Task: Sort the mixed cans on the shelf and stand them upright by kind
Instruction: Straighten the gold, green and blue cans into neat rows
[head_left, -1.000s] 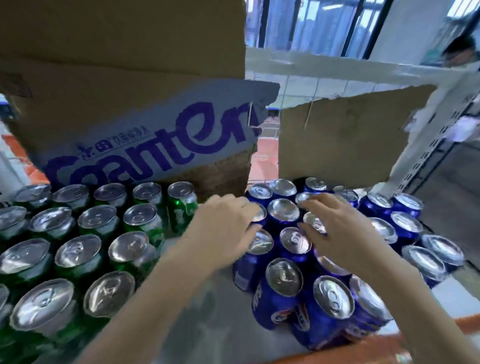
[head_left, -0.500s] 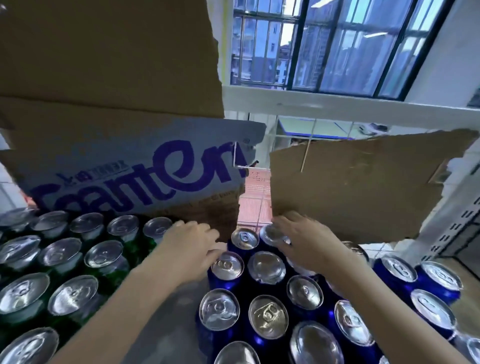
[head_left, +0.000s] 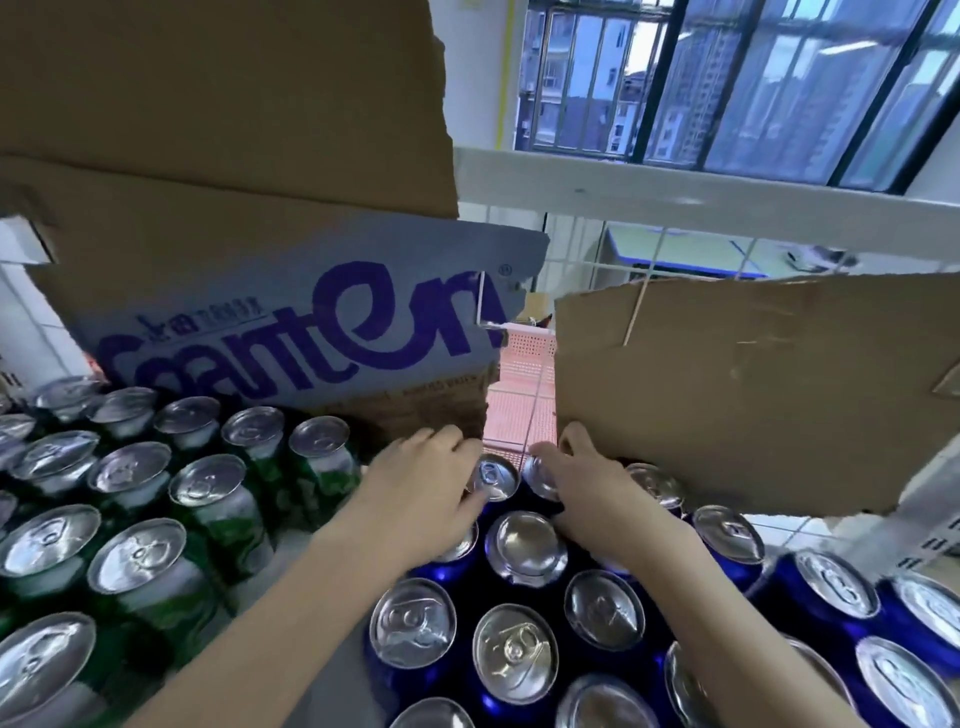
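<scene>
While both hands have reached further back since a second ago, now at the rear row of the blue cans (head_left: 527, 551) by the cardboard, the view has tipped up to show more window; left hand (head_left: 423, 493) curls fingers and thumb round the back blue can (head_left: 493, 477), gripping it, right hand (head_left: 582, 491) curls over the neighbour can (head_left: 540, 475), looks like holding it though the fingers hide the contact; blue cans all upright, packed touching on the right of the shelf (head_left: 311, 670), green cans (head_left: 208, 499) upright in own block on the left under the printed box (head_left: 291, 322), bare strip between the groups; torn cardboard sheet (head_left: 753, 384) stands behind the blue group; my read: sorting is done, hands just squaring up the back row, nearly finished; tight packing means a nudge could tip neighbours
</scene>
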